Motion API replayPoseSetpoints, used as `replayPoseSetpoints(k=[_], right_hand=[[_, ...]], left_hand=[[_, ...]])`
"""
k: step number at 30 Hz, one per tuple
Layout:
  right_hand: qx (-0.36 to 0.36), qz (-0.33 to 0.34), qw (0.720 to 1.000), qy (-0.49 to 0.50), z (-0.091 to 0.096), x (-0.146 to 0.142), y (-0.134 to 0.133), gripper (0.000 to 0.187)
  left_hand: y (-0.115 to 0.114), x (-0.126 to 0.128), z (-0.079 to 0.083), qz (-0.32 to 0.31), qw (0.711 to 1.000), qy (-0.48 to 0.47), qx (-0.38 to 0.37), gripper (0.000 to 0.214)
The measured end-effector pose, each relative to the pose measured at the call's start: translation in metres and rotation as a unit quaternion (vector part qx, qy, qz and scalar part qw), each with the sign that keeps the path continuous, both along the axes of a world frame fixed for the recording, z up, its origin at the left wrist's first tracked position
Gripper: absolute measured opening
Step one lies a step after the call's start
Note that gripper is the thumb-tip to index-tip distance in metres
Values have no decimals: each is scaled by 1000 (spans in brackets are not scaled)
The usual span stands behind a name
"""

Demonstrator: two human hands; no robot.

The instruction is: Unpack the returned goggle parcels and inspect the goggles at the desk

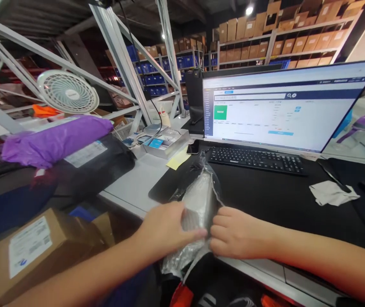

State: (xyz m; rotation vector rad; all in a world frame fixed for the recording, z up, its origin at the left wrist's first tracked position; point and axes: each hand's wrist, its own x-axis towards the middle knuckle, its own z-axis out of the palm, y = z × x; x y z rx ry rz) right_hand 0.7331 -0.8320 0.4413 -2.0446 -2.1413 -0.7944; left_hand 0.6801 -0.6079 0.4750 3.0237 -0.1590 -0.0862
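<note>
A long package in clear bubble wrap (pixel 199 194) lies across the near edge of the desk mat. Dark plastic bag film (pixel 204 162) shows around its far end, and its near end hangs over the desk edge. My left hand (pixel 166 226) grips the package from the left, thumb laid across its top. On the other side, my right hand (pixel 232 232) is closed in a fist against the plastic bag's edge, which runs from the far end down to the fingers. The fingertips of my right hand are hidden.
Behind the package are a keyboard (pixel 255 160), a monitor (pixel 265 119) and a phone (pixel 193 147). A crumpled tissue (pixel 332 192) lies at right. To the left are a purple package (pixel 57 138), a fan (pixel 68 91) and a cardboard box (pixel 60 238).
</note>
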Motion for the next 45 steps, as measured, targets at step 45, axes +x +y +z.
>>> replayPoseSetpoints(k=[45], right_hand=[[89, -142, 935, 314, 37, 76, 6, 11]], left_hand=[[-3, 28, -12, -215, 974, -46, -61, 35]])
